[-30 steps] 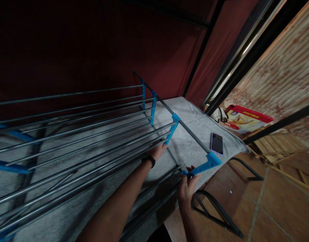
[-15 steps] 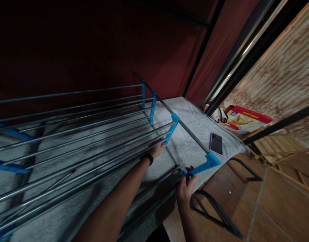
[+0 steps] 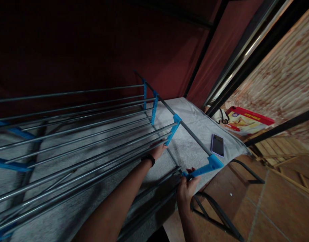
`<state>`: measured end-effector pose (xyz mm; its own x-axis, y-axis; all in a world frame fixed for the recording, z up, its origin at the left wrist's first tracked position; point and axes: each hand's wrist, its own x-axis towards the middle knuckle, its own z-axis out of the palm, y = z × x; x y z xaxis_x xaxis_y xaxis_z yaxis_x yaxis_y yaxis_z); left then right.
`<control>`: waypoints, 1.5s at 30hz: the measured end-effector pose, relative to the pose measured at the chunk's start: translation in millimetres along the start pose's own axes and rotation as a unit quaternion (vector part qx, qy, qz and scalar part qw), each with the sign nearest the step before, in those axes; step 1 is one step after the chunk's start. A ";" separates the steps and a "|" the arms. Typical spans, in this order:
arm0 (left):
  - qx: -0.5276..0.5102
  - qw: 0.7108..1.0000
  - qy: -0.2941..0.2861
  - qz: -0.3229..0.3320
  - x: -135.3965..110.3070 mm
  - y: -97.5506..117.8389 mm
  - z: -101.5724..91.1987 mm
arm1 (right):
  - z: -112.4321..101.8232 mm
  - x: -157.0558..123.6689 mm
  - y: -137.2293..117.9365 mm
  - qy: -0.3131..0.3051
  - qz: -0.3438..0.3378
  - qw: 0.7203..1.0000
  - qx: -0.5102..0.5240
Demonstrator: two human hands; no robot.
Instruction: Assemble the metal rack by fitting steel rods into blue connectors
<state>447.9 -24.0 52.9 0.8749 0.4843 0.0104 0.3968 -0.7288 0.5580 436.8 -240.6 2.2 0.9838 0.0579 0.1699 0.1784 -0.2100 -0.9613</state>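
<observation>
A rack of grey metal tubes (image 3: pixel 99 153) with blue plastic brackets lies across a grey cloth. My left hand (image 3: pixel 158 151), a dark band on its wrist, is closed around the lower end of one blue bracket (image 3: pixel 173 131), where the tubes meet it; some fingers are hidden behind the tubes. Nearer to me, my right hand (image 3: pixel 187 188) pinches the low end of the front blue bracket (image 3: pixel 207 167) between thumb and fingers. That bracket's upper end sits on a long cross tube (image 3: pixel 194 136). Dark tubes run beneath, close to my right hand.
A phone (image 3: pixel 217 145) lies on the grey cloth (image 3: pixel 192 107) to the right. Beyond it are a red and yellow box (image 3: pixel 248 119) and wooden slats (image 3: pixel 282 149). A black-framed chair (image 3: pixel 220 215) stands at the right edge. A dark red wall rises behind the rack.
The view has shifted slightly, so the rack and phone appear a little further right. Both hands keep the same holds on the brackets.
</observation>
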 end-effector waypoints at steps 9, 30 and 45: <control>0.001 1.000 0.017 0.021 -2.6 2.7 -5.7 | -0.4 -0.2 3.8 0.005 -0.012 1.000 -0.015; -0.017 0.999 0.009 0.026 3.3 -3.1 0.4 | -2.2 2.1 9.0 -0.011 -0.005 1.000 -0.015; -0.007 1.000 0.009 0.007 0.6 -0.1 0.1 | -2.7 0.6 3.7 -0.016 -0.017 1.000 -0.019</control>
<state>448.4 -23.7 52.8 0.8753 0.4825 0.0327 0.3803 -0.7286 0.5697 438.1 -244.0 -0.7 0.9759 0.0964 0.1958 0.2139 -0.2446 -0.9457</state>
